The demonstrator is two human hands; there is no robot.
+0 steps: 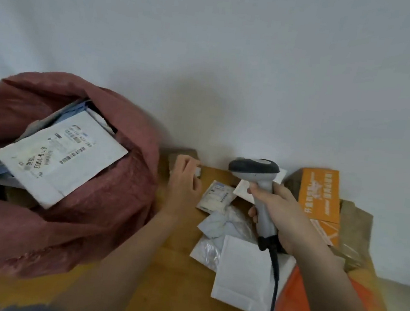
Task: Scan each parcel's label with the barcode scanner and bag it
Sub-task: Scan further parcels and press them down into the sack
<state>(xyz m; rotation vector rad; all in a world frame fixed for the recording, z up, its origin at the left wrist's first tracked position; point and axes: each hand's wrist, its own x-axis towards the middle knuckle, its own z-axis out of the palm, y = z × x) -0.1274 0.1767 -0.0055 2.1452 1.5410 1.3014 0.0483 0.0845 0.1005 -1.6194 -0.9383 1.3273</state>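
My right hand grips the handle of the grey barcode scanner, its dark head pointing left over the pile and its black cable hanging down. My left hand reaches to a small brown box at the back of the cardboard sheet, fingers curled on a small white piece at the box's edge. The red sack stands open at the left. A white labelled mailer lies on top of the parcels inside it. Small white parcels lie between my hands.
A brown cardboard sheet carries the parcels. An orange printed box and a brown taped parcel sit at the right. An orange mailer lies lower right. A white wall fills the back.
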